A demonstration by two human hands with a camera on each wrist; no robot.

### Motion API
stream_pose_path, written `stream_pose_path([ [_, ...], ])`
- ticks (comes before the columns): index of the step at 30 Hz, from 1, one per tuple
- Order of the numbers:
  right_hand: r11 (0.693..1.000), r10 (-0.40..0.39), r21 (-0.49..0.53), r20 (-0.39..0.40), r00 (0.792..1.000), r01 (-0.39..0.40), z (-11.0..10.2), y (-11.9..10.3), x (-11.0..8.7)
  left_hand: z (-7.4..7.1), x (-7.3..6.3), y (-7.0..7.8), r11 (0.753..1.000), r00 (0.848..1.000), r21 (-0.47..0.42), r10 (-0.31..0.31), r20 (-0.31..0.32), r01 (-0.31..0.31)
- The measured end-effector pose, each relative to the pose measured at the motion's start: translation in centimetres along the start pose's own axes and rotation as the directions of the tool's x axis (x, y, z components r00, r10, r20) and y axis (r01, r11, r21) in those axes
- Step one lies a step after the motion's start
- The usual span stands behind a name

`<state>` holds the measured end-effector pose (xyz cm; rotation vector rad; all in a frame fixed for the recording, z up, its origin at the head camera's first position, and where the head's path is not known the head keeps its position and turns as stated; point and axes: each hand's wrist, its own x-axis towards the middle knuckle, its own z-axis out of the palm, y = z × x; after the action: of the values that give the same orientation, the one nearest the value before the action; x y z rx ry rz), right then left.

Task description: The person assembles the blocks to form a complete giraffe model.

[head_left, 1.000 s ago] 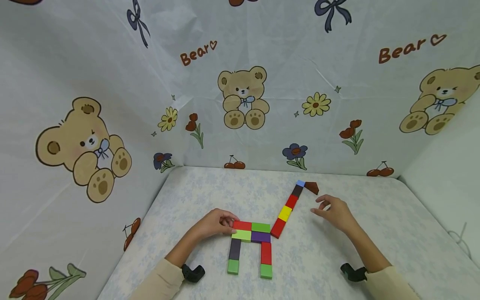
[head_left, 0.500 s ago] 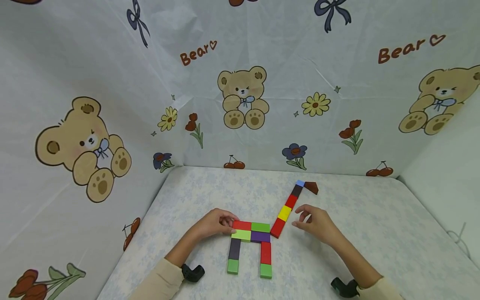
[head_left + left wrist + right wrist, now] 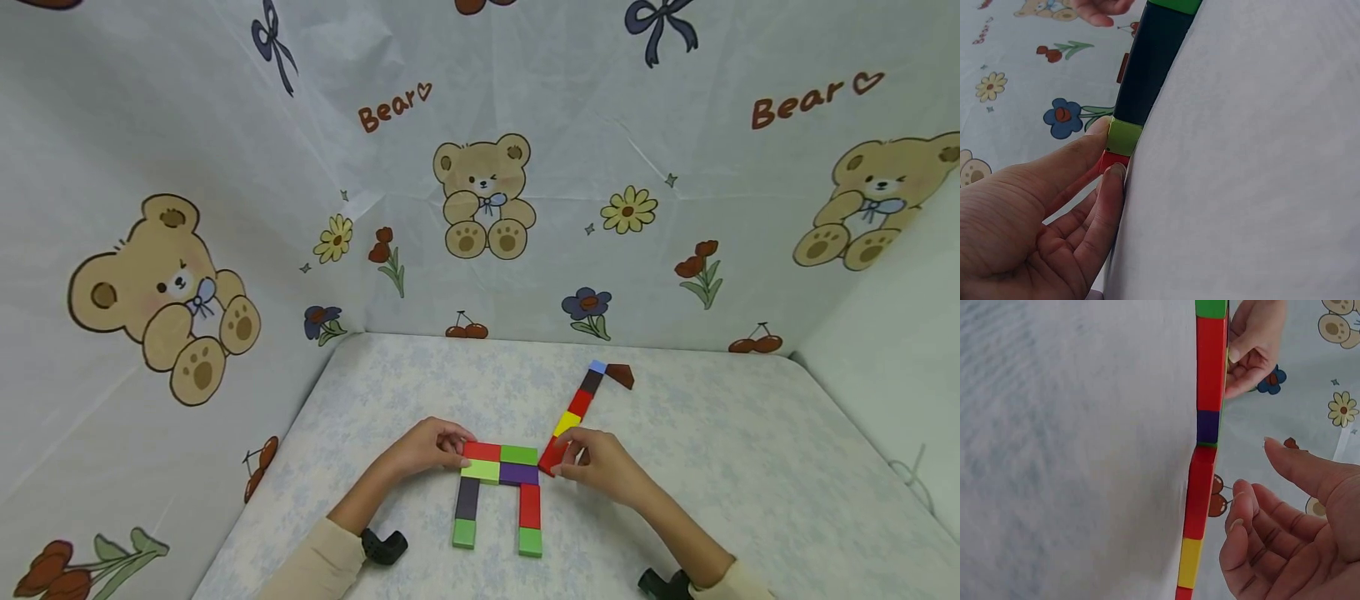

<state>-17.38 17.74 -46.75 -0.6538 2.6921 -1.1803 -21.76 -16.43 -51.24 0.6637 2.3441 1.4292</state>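
Flat coloured blocks lie in an animal-like figure. With thumb and index finger, my left hand (image 3: 429, 445) pinches the left end of its body, at the red block (image 3: 482, 452) and light green block (image 3: 480, 472). The left wrist view shows the thumb on the light green block and the index fingertip against the red one. My right hand (image 3: 600, 463) hovers over the slanted neck row, its loosely curved fingers overlapping the lowest red neck block (image 3: 1199, 494) in the head view. Between that thumb and those fingers there is a gap holding nothing.
A green block (image 3: 519, 455) and a purple block (image 3: 519, 474) complete the body's right half. Two legs, a dark block (image 3: 467, 498) and a red block (image 3: 529, 506), end in green blocks. A brown block (image 3: 620, 376) lies beside the neck's blue tip (image 3: 597, 367).
My right hand has moved left and toward me, from near the brown block to the lower end of the neck. The left hand and the blocks have stayed in place.
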Motion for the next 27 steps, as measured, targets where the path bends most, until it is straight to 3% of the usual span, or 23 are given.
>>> stream_pose_path([
  [8,0.999,0.016,0.049,0.102,0.995,-0.021,1.3,-0.4,0.1,0.0,0.0,0.3,1.0,1.0,0.016,0.003,0.009,-0.003],
  [20,0.997,-0.035,0.07,0.152,0.988,0.025,1.7,-0.4,0.3,-0.3,-0.2,0.9,0.998,1.0,0.058,0.005,0.019,-0.006],
  [27,0.996,-0.009,0.094,0.187,0.982,-0.009,2.2,-0.2,0.3,-1.9,-0.7,1.5,0.992,1.0,0.125,-0.014,0.002,0.014],
])
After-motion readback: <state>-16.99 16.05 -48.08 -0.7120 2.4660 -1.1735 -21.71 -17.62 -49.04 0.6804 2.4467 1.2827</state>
